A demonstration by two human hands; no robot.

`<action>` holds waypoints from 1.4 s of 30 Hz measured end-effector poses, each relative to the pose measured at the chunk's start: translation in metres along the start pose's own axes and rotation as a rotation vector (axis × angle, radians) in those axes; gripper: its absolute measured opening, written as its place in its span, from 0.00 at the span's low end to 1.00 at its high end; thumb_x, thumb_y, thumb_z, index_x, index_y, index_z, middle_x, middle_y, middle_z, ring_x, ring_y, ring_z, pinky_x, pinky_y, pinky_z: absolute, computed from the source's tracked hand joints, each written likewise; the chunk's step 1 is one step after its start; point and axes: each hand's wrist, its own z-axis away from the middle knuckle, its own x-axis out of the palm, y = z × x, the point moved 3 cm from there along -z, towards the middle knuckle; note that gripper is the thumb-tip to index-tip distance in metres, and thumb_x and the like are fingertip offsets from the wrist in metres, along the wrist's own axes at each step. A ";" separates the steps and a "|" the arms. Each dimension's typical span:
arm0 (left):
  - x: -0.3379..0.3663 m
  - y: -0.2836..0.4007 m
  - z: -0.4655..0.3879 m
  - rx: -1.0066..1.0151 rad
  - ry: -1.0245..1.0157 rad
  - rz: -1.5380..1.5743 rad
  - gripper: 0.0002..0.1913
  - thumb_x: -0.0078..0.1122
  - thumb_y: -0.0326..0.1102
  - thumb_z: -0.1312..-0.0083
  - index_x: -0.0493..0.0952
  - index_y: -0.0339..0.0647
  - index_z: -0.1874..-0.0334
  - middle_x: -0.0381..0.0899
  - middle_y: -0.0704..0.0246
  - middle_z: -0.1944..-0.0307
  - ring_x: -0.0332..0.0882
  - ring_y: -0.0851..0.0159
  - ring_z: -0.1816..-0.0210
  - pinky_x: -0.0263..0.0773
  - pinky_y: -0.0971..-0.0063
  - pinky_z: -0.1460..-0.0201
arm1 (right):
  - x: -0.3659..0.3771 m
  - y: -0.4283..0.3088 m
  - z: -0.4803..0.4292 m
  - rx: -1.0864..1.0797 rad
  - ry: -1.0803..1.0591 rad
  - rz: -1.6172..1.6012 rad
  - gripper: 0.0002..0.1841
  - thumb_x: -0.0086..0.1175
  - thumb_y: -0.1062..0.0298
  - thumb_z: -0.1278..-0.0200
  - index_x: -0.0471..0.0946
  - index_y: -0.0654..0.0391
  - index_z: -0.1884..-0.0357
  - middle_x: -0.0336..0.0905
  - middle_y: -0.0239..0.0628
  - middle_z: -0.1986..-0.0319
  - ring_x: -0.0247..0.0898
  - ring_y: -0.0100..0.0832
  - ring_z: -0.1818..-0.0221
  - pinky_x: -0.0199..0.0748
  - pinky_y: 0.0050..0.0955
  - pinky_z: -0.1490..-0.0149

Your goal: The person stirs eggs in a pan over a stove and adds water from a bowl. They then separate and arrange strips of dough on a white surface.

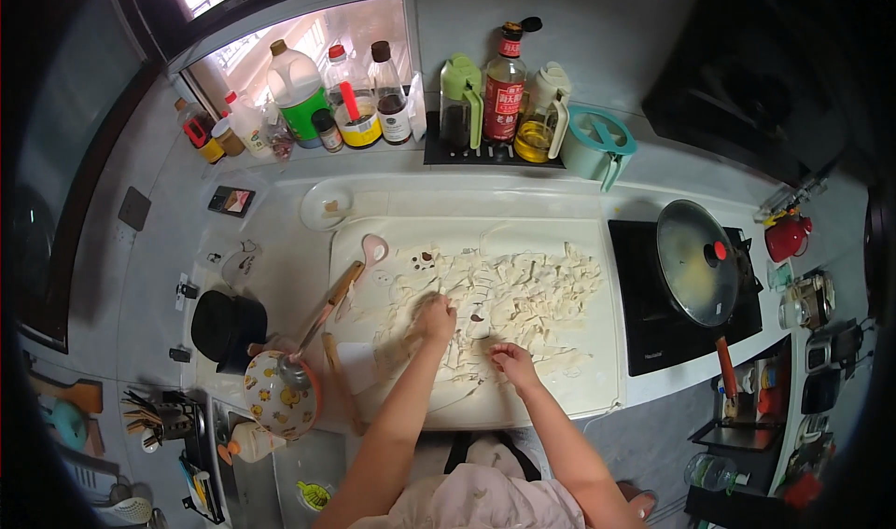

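Many short, flat strips of pale dough [539,284] lie scattered over a cream kneading mat [588,396] on the counter. My left hand [437,317] is over the left-centre part of the strips, its fingers bent inward; whether a strip is between them cannot be told. Lower and to the right, my right hand [514,364] is at the near side of the strips, thumb and fingertips close together. What lies at its fingertips is too small to tell. A rolling pin [332,361] rests along the mat's left edge, beside a white scraper [357,367].
A lidded pan [696,263] stands on the black hob [637,319] at the right. On the left are a patterned bowl [269,396], a pink ladle [375,249] and a black container [227,329]. A small plate [325,203] and several bottles [500,95] stand behind the mat.
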 end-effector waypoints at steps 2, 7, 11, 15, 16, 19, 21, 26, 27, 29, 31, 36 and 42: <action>-0.004 0.020 0.010 -0.003 -0.112 0.096 0.06 0.59 0.33 0.51 0.74 0.42 0.73 0.76 0.65 0.75 0.75 0.61 0.72 0.69 0.70 0.67 | -0.014 0.003 0.000 0.029 0.018 -0.017 0.08 0.45 0.77 0.48 0.73 0.61 0.65 0.74 0.31 0.72 0.65 0.20 0.73 0.63 0.17 0.67; -0.021 0.025 0.035 -0.075 -0.229 0.751 0.09 0.63 0.30 0.51 0.71 0.38 0.72 0.75 0.69 0.74 0.72 0.73 0.72 0.68 0.80 0.69 | 0.004 -0.014 -0.002 0.102 -0.048 -0.132 0.07 0.47 0.73 0.44 0.72 0.60 0.63 0.74 0.31 0.70 0.69 0.22 0.70 0.66 0.18 0.64; -0.052 0.039 0.060 -0.280 -0.459 1.127 0.09 0.61 0.27 0.48 0.69 0.36 0.68 0.73 0.72 0.73 0.70 0.77 0.72 0.67 0.84 0.68 | 0.041 -0.041 0.004 0.106 -0.097 -0.429 0.08 0.50 0.68 0.42 0.71 0.59 0.63 0.73 0.29 0.72 0.70 0.22 0.68 0.69 0.19 0.61; -0.076 0.036 0.066 -0.119 -0.428 0.983 0.09 0.60 0.27 0.47 0.70 0.37 0.67 0.74 0.72 0.73 0.71 0.76 0.70 0.67 0.84 0.66 | 0.047 -0.036 -0.005 0.071 -0.117 -0.360 0.03 0.52 0.71 0.44 0.70 0.55 0.70 0.68 0.25 0.78 0.69 0.19 0.71 0.72 0.16 0.64; -0.081 0.034 0.067 -0.099 -0.434 1.011 0.08 0.59 0.27 0.47 0.70 0.36 0.67 0.74 0.72 0.72 0.71 0.76 0.70 0.67 0.85 0.66 | 0.047 -0.036 -0.005 0.070 -0.121 -0.360 0.03 0.52 0.71 0.44 0.70 0.55 0.70 0.68 0.25 0.78 0.69 0.19 0.71 0.72 0.16 0.64; -0.091 0.026 0.075 -0.358 -0.495 1.183 0.08 0.59 0.27 0.46 0.71 0.36 0.66 0.75 0.71 0.71 0.72 0.75 0.70 0.68 0.84 0.66 | 0.053 -0.042 0.001 0.145 -0.146 -0.545 0.02 0.52 0.71 0.44 0.71 0.54 0.71 0.69 0.26 0.79 0.68 0.18 0.73 0.71 0.14 0.68; -0.093 0.023 0.077 -0.429 -0.398 1.229 0.08 0.58 0.26 0.46 0.72 0.36 0.66 0.75 0.71 0.70 0.72 0.75 0.70 0.68 0.84 0.66 | 0.056 -0.047 0.006 0.123 -0.075 -0.586 0.03 0.53 0.70 0.45 0.72 0.55 0.73 0.70 0.25 0.80 0.66 0.17 0.74 0.68 0.14 0.68; -0.098 0.028 0.081 -0.097 -0.080 0.784 0.07 0.57 0.25 0.46 0.75 0.35 0.64 0.75 0.70 0.67 0.72 0.75 0.69 0.69 0.83 0.67 | 0.051 -0.039 0.005 -0.169 -0.023 -0.221 0.04 0.54 0.70 0.46 0.74 0.58 0.74 0.72 0.26 0.79 0.65 0.17 0.75 0.65 0.16 0.66; -0.101 0.039 0.083 -0.045 -0.084 0.757 0.07 0.57 0.25 0.46 0.75 0.36 0.64 0.75 0.69 0.67 0.74 0.73 0.69 0.69 0.83 0.67 | 0.049 -0.039 0.005 -0.188 -0.048 -0.183 0.04 0.54 0.71 0.46 0.75 0.59 0.73 0.72 0.27 0.78 0.65 0.17 0.74 0.64 0.16 0.66; -0.108 0.053 0.086 0.004 -0.084 0.727 0.08 0.57 0.25 0.47 0.75 0.37 0.64 0.75 0.68 0.67 0.75 0.72 0.69 0.70 0.83 0.67 | 0.051 -0.042 0.012 -0.215 -0.049 -0.148 0.03 0.53 0.72 0.46 0.75 0.61 0.72 0.70 0.26 0.79 0.62 0.17 0.75 0.62 0.16 0.67; -0.112 0.064 0.087 0.044 -0.084 0.768 0.09 0.57 0.25 0.47 0.75 0.38 0.63 0.75 0.67 0.66 0.76 0.71 0.69 0.71 0.83 0.68 | 0.050 -0.041 0.015 -0.245 -0.048 -0.113 0.04 0.52 0.73 0.46 0.75 0.63 0.71 0.68 0.25 0.80 0.60 0.17 0.76 0.60 0.16 0.68; -0.101 0.059 0.091 0.039 -0.109 0.814 0.10 0.58 0.25 0.47 0.74 0.36 0.62 0.75 0.66 0.67 0.77 0.71 0.69 0.71 0.82 0.68 | 0.047 -0.046 0.028 -0.584 -0.113 0.229 0.08 0.49 0.75 0.44 0.73 0.66 0.63 0.74 0.31 0.71 0.69 0.22 0.68 0.67 0.18 0.60; -0.103 0.063 0.095 0.051 -0.105 0.806 0.10 0.58 0.23 0.48 0.73 0.34 0.63 0.76 0.66 0.68 0.77 0.71 0.68 0.72 0.82 0.68 | 0.046 -0.040 0.031 -0.314 -0.154 0.011 0.07 0.50 0.73 0.43 0.75 0.63 0.64 0.74 0.30 0.70 0.68 0.20 0.67 0.67 0.18 0.62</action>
